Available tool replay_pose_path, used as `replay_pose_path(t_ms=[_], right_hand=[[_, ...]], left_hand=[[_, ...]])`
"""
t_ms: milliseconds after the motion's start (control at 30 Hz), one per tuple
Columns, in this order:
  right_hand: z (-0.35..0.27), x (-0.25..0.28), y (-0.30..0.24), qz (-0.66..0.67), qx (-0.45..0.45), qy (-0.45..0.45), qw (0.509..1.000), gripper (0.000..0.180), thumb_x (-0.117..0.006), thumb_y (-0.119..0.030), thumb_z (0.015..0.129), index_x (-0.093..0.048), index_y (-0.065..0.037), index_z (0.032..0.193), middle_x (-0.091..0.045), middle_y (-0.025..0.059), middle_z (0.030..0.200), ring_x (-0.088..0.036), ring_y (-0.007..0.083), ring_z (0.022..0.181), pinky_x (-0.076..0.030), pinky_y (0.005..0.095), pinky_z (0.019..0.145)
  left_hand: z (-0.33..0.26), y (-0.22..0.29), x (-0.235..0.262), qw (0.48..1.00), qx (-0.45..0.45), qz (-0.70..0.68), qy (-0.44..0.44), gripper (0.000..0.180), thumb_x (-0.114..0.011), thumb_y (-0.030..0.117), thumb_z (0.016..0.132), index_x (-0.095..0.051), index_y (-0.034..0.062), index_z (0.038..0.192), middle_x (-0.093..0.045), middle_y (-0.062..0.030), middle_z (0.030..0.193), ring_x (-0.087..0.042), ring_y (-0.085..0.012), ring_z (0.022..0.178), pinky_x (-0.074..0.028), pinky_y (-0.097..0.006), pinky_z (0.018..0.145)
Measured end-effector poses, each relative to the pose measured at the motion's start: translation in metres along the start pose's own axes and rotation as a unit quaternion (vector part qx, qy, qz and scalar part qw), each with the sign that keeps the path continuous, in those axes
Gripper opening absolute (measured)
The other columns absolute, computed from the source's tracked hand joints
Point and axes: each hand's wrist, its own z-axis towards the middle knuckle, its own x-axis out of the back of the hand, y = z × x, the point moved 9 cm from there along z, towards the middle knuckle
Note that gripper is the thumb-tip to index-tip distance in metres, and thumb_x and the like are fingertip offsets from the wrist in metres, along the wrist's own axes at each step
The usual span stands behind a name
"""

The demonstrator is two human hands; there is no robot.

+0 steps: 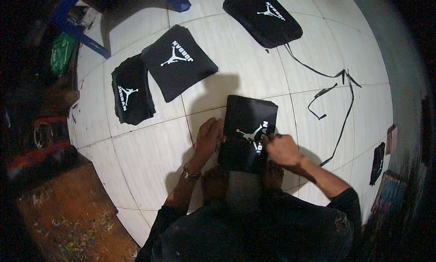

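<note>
In front of me lies a black rectangular panel (250, 112) with a white printed figure and lettering, seemingly the top of a small stack. My left hand (209, 137) is at the panel's left edge with its fingers curled; what they grip, if anything, is hidden. On the opposite side my right hand (284, 149) is closed like a pinch over the right edge, covering part of the print. Whatever lies between those fingertips is too small to make out.
Further off to the left lie two stacks of printed black panels, a squarish one (186, 76) and a narrower one (136, 87). A rounded black stack (259, 26) is at the far side, with thin black strips (349, 107) trailing to its right. A blue plastic stool (86, 42) stands far left; a stained wooden board (68, 212) lies near left.
</note>
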Motion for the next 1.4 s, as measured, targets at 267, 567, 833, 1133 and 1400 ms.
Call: replay_pose_path(t_ms=[267, 567, 833, 1133, 1400], right_hand=[[-0.005, -0.007, 0.027, 0.134, -0.097, 0.016, 0.986, 0.040, -0.057, -0.040, 0.104, -0.064, -0.004, 0.085, -0.069, 0.0185, 0.079, -0.068, 0.0404, 0.072, -0.053, 0.0484, 0.065], [-0.009, -0.023, 0.041, 0.347, -0.097, 0.132, 0.923, 0.033, -0.069, -0.030, 0.099, -0.066, 0.000, 0.086, -0.065, 0.0113, 0.074, -0.063, 0.0274, 0.065, -0.050, 0.0424, 0.061], [-0.037, -0.068, 0.000, 0.727, -0.278, 0.140, 0.613, 0.031, -0.061, -0.027, 0.103, -0.067, 0.003, 0.105, -0.070, 0.0098, 0.096, -0.065, 0.0204, 0.090, -0.053, 0.0354, 0.084], [-0.037, -0.045, -0.023, 0.550, -0.182, 0.259, 0.773, 0.034, -0.053, -0.030, 0.106, -0.067, 0.001, 0.103, -0.062, 0.0055, 0.082, -0.054, 0.0169, 0.075, -0.046, 0.0329, 0.070], [-0.022, -0.053, -0.012, 0.659, -0.095, 0.231, 0.709, 0.025, -0.053, -0.025, 0.104, -0.061, -0.004, 0.094, -0.057, 0.0002, 0.079, -0.052, 0.0133, 0.069, -0.044, 0.0303, 0.061]], left_hand=[[0.007, -0.003, 0.014, 0.998, 0.003, 0.062, 0.013, 0.033, -0.053, 0.030, 0.109, -0.054, 0.0038, 0.089, -0.052, -0.0047, 0.067, -0.053, -0.0151, 0.059, -0.050, -0.035, 0.060], [-0.025, 0.020, 0.003, 0.881, -0.062, 0.467, -0.043, 0.017, -0.052, 0.017, 0.105, -0.057, 0.0015, 0.100, -0.063, -0.0148, 0.088, -0.064, -0.0300, 0.080, -0.052, -0.045, 0.072], [-0.054, 0.094, -0.162, 0.925, -0.099, 0.204, -0.306, 0.022, -0.052, 0.015, 0.106, -0.056, 0.0007, 0.122, -0.069, -0.0163, 0.103, -0.069, -0.0307, 0.094, -0.054, -0.044, 0.079], [-0.022, 0.002, -0.088, 0.979, 0.011, 0.112, -0.173, 0.030, -0.058, 0.028, 0.104, -0.069, 0.0008, 0.111, -0.071, -0.0132, 0.097, -0.071, -0.0236, 0.097, -0.053, -0.043, 0.088], [-0.058, -0.033, -0.108, 0.950, 0.031, -0.101, -0.294, 0.037, -0.061, 0.031, 0.103, -0.070, -0.0002, 0.120, -0.074, -0.0092, 0.097, -0.068, -0.0197, 0.087, -0.054, -0.035, 0.081]])
